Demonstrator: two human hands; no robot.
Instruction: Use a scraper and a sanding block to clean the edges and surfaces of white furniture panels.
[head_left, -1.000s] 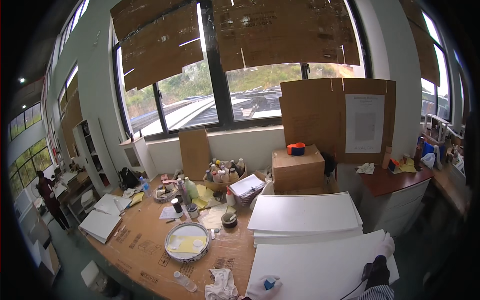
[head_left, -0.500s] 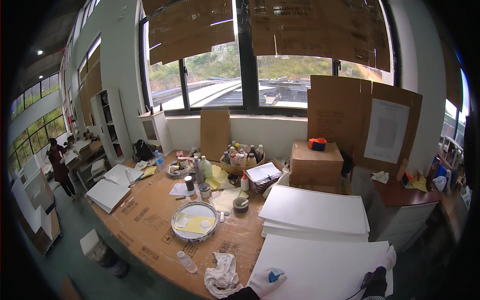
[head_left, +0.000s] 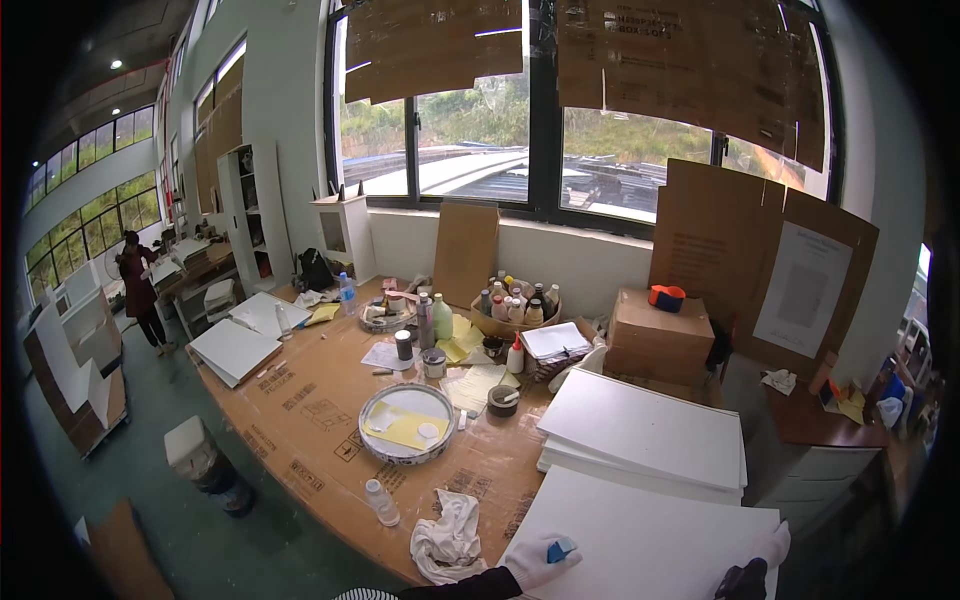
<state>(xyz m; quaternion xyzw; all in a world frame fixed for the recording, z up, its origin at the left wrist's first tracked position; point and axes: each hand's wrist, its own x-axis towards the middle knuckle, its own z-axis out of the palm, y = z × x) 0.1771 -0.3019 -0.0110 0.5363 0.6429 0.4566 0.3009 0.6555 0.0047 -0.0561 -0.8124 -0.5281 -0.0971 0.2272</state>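
Note:
A large white panel [head_left: 650, 530] lies before me at the near right of the table, below a stack of white panels [head_left: 645, 425]. My left hand [head_left: 533, 566], in a white glove, is closed on a small blue block [head_left: 561, 549] over the panel's left part. My right hand [head_left: 773, 543], also gloved, is at the panel's right edge and appears curled over it; its fingers are partly hidden. Left of the left hand, a crumpled white cloth [head_left: 445, 537] lies on the table.
The cardboard-covered table [head_left: 290, 425] bears a round tub lid [head_left: 408, 462], a clear bottle [head_left: 381, 502], a grey tape roll [head_left: 503, 402] and a box of bottles [head_left: 515, 310]. Behind the panels stands a cardboard box [head_left: 660, 335]. A bin [head_left: 208, 465] and a distant person [head_left: 140, 290] are at left.
My view has turned slightly, so the scene sits further right in it. More of my left sleeve shows. Both hands keep about the same places on the panel, the blue block still in the left.

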